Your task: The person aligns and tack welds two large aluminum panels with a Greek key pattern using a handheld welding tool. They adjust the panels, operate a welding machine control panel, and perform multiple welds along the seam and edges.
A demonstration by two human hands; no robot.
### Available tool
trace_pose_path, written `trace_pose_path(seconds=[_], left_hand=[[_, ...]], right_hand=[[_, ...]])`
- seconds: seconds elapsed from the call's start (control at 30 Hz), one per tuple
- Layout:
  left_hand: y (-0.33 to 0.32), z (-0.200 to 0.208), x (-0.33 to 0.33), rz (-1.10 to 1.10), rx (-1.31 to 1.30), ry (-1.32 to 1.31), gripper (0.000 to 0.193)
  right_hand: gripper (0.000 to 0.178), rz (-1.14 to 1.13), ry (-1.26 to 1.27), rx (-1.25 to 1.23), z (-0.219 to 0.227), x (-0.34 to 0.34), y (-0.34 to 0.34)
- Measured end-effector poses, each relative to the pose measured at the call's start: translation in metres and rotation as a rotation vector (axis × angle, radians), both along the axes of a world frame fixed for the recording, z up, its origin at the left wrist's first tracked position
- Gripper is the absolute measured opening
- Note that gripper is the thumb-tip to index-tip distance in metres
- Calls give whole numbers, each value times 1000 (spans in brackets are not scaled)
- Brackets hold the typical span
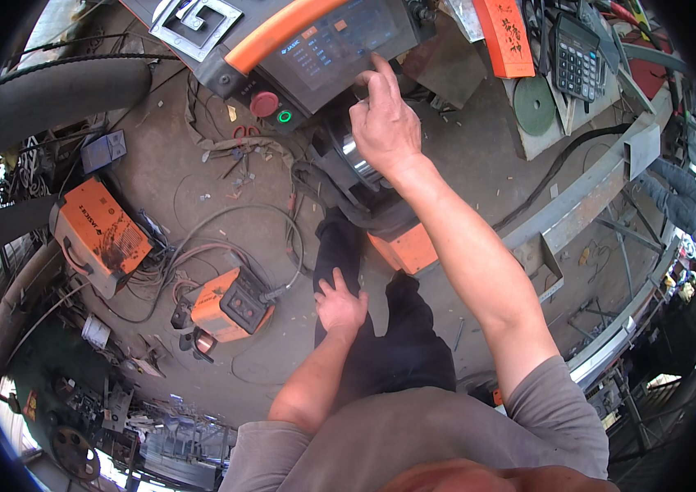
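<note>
The dark screen (327, 57) is placed just beneath the index fingertip (376, 61) of the right hand (386, 127); contact cannot be told. That finger is extended, the others curled, nothing visibly held. The wrong spot could be pressed if the seemingly unsupported hand drifted. Left of these fingers, a red button (264, 104) is mounted; nearer the body, the left hand (341, 310) is rested on dark trousers (401, 361), fingers spread.
</note>
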State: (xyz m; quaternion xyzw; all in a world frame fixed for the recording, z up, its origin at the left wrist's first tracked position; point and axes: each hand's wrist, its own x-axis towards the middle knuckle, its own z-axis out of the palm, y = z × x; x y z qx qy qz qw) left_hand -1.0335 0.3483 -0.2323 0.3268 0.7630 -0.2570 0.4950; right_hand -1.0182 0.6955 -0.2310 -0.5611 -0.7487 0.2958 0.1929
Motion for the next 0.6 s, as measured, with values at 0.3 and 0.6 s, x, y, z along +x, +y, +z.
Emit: trace_pose_path(seconds=[0.3, 0.6], left_hand=[[-3, 0, 0, -3, 22, 6, 97], [-5, -2, 1, -8, 42, 17, 97]], right_hand=[[40, -1, -36, -38, -2, -2, 12], [38, -41, 13, 29, -6, 5, 12]])
